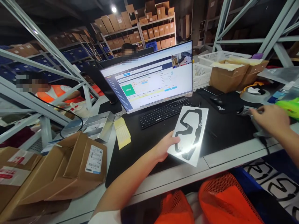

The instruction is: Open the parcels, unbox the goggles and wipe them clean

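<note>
"What is hard to make out in the head view?"

"The grey handheld thing (258, 129) at the right end of the table (161, 179). The right hand (271, 118) covers part of it; its fingers curl there, but I cannot tell how firmly they close."

"And the left hand (164, 147)?"

"It pinches one white pack (187, 137) over the table's front edge, thumb on top, fingers hidden beneath. Glare washes out part of the print."

"Counts?"

"One monitor (149, 84) toward the back edge, its small text unreadable; one keyboard (161, 115); one mouse (216, 100). Below the front edge, toward the right corner, at least two similarly printed pieces (282, 188), some cut off by the frame."
</note>
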{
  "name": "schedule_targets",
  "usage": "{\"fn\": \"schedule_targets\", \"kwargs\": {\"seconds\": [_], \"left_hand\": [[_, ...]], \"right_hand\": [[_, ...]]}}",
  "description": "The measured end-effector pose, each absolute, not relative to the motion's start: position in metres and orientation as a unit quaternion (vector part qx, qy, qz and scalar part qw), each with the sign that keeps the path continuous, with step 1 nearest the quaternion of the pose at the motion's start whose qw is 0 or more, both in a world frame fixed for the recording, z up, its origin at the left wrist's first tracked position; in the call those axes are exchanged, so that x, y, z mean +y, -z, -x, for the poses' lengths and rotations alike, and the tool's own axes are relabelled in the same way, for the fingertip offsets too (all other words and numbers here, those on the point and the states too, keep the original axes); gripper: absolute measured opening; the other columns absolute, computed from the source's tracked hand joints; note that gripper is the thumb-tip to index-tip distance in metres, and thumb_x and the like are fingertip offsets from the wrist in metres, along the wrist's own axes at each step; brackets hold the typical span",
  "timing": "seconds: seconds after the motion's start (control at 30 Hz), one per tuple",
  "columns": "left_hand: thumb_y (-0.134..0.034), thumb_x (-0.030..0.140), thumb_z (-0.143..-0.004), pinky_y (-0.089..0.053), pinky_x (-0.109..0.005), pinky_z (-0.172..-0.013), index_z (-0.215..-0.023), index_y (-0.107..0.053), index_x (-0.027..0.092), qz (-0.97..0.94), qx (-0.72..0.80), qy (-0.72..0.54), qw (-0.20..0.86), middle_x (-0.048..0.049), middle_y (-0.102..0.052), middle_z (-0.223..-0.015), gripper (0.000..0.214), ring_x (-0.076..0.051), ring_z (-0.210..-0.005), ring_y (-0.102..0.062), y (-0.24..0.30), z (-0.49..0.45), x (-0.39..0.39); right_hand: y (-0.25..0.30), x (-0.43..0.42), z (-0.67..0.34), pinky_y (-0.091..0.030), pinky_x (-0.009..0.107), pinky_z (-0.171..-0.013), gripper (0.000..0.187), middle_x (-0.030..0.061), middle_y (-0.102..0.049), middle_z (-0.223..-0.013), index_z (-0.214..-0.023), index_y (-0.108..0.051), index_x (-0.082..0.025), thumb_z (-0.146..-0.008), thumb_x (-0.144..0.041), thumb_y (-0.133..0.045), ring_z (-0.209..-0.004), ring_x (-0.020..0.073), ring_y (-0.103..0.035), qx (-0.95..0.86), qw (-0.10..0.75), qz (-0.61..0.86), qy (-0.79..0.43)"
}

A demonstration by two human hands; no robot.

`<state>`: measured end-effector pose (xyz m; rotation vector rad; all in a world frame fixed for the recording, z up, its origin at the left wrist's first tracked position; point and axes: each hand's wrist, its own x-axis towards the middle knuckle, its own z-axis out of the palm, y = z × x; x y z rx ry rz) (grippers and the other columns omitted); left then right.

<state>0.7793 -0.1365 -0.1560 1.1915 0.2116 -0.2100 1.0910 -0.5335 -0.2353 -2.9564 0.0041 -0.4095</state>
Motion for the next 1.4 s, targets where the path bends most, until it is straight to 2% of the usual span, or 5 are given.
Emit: {"fn": "schedule_targets", "kwargs": {"seconds": [0.2,0.37,0.67,0.97,1.4], "left_hand": [[-0.090,0.041,-0.067,-0.052,-0.029,-0.065,-0.122,-0.069,0.016,-0.573,0.168,-0.003,0.802,-0.0115,-0.076,-0.102,0.063,-0.023,-0.078,-0.071,0.174,-0.761,-0.109],[-0.090,0.039,-0.068,-0.059,-0.032,-0.073,-0.122,-0.070,0.016,-0.527,0.228,-0.115,0.811,-0.0092,-0.077,-0.103,0.061,-0.023,-0.082,-0.072,0.195,-0.754,-0.081],[-0.087,0.039,-0.073,-0.056,-0.040,-0.102,-0.130,-0.067,0.018,-0.501,0.276,-0.168,0.803,-0.0109,-0.077,-0.113,0.064,-0.031,-0.111,-0.072,0.201,-0.761,-0.059],[-0.087,0.045,-0.073,-0.057,-0.036,-0.090,-0.137,-0.063,0.017,-0.555,0.281,-0.129,0.772,-0.0130,-0.073,-0.125,0.074,-0.030,-0.106,-0.073,0.210,-0.772,-0.058],[-0.084,0.046,-0.077,-0.055,-0.038,-0.092,-0.138,-0.062,0.018,-0.562,0.267,-0.107,0.776,-0.0141,-0.071,-0.128,0.071,-0.031,-0.108,-0.071,0.215,-0.769,-0.053]], "right_hand": [[0.223,-0.420,-1.115,-0.043,0.038,-0.099,0.048,0.0178,-0.065,-0.125,-0.109,-0.074,-0.015,-0.098,-0.054,-0.048,-0.117,0.0286,-0.057,-0.169,0.153,0.970,0.088],[0.233,-0.368,-1.168,-0.036,0.053,-0.110,0.053,0.0233,-0.050,-0.147,-0.135,-0.062,-0.010,-0.097,-0.046,-0.050,-0.135,0.0373,-0.044,-0.148,0.157,0.971,0.103],[0.267,-0.376,-1.203,-0.045,0.047,-0.103,0.059,0.0202,-0.046,-0.155,-0.149,-0.055,-0.012,-0.097,-0.039,-0.045,-0.124,0.0365,-0.053,-0.125,0.185,0.965,0.140],[0.286,-0.376,-1.220,-0.046,0.046,-0.102,0.055,0.0154,-0.055,-0.148,-0.140,-0.065,-0.018,-0.096,-0.044,-0.045,-0.122,0.0357,-0.056,-0.110,0.189,0.961,0.167],[0.285,-0.377,-1.215,-0.044,0.044,-0.100,0.050,0.0169,-0.055,-0.149,-0.139,-0.067,-0.018,-0.096,-0.038,-0.051,-0.120,0.0335,-0.057,-0.114,0.212,0.958,0.155]]}}
